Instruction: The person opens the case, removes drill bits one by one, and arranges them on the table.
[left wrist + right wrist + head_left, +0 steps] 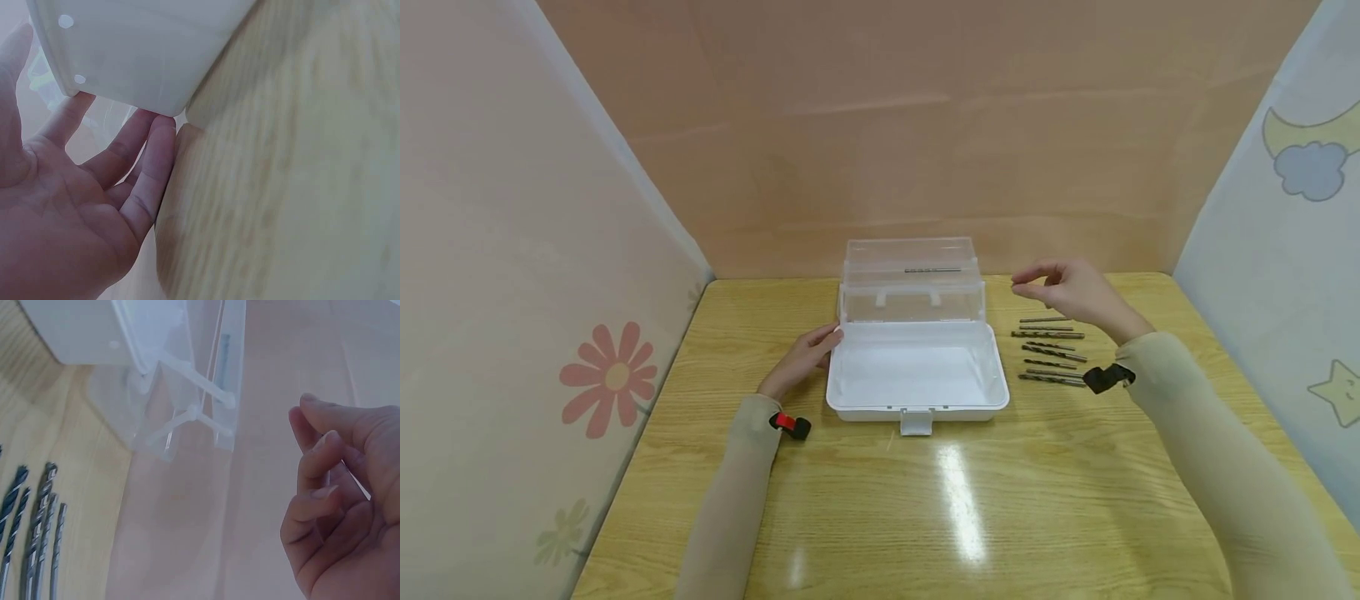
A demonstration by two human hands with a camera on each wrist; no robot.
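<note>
A white plastic toolbox (917,367) stands with its hinged clear lid and trays raised at the back. My left hand (805,358) holds its left side near the back corner, thumb at the rim and fingers against the outer wall (144,50). One drill bit (932,270) lies in the upper clear tray (880,254). Right of the box, my right hand (1071,296) hovers above the table's back edge; thumb and forefinger are close together, the other fingers loosely curled (312,512). Nothing shows between them.
Several drill bits (1052,352) of different sizes lie side by side on the wooden table (865,517), right of the box. A front latch (916,422) hangs from the box. Patterned panels stand left and right, and a brown sheet (895,167) covers the back.
</note>
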